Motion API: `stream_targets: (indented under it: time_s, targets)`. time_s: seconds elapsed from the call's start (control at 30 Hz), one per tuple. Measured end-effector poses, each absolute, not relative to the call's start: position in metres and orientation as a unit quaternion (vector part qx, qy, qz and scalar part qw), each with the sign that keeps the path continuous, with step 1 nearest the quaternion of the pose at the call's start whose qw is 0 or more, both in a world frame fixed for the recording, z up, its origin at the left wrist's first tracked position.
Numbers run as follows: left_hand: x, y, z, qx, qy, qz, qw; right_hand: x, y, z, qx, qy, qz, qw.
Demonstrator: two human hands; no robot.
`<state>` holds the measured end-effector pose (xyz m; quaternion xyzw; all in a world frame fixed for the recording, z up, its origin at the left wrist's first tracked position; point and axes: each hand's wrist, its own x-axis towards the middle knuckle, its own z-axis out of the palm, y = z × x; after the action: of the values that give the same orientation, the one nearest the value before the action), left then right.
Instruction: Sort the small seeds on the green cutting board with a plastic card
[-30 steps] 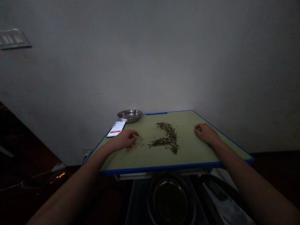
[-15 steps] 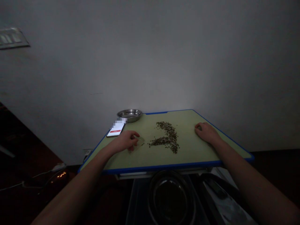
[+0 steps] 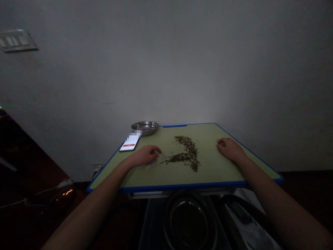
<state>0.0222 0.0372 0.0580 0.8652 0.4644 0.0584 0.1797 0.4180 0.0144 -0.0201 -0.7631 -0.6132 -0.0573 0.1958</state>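
My left hand [image 3: 146, 155] is closed on a small clear plastic bag [image 3: 156, 161] low over the tabletop. The bag's mouth faces right and touches the near-left end of a scattered pile of small brown grains [image 3: 191, 150], perhaps beans or seeds. A few grains lie at the bag's opening. On the right side of the table, my right hand [image 3: 230, 148] rests with its fingers curled inward, apart from the pile. Whatever its fingers may hold is hidden from view.
The pale green table [image 3: 208, 177] has a blue rim and stands against a grey wall. A shallow steel bowl [image 3: 145, 128] sits at its back left corner, with a lit phone [image 3: 130, 141] in front. Below the near edge is a dark round lid or pan [image 3: 190, 220].
My left hand has moved right with the plastic bag, bringing its mouth to the edge of the grains. My right hand stays in place, and the view has shifted slightly.
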Motion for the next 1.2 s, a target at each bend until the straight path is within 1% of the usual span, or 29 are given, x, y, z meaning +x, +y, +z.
stream_targets:
  time_s: [0.33, 0.97, 1.2]
  targets:
    - [0.02, 0.025, 0.059, 0.873, 0.455, 0.057, 0.167, 0.418, 0.014, -0.019, -0.765, -0.612, -0.056, 0.193]
    - [0.049, 0.001, 0.056, 0.863, 0.434, 0.046, 0.256, 0.419, 0.014, -0.02, -0.764, -0.612, -0.058, 0.197]
    - [0.062, -0.002, 0.055, 0.879, 0.407, 0.047, 0.243, 0.418, 0.013, -0.018, -0.763, -0.613, -0.063, 0.197]
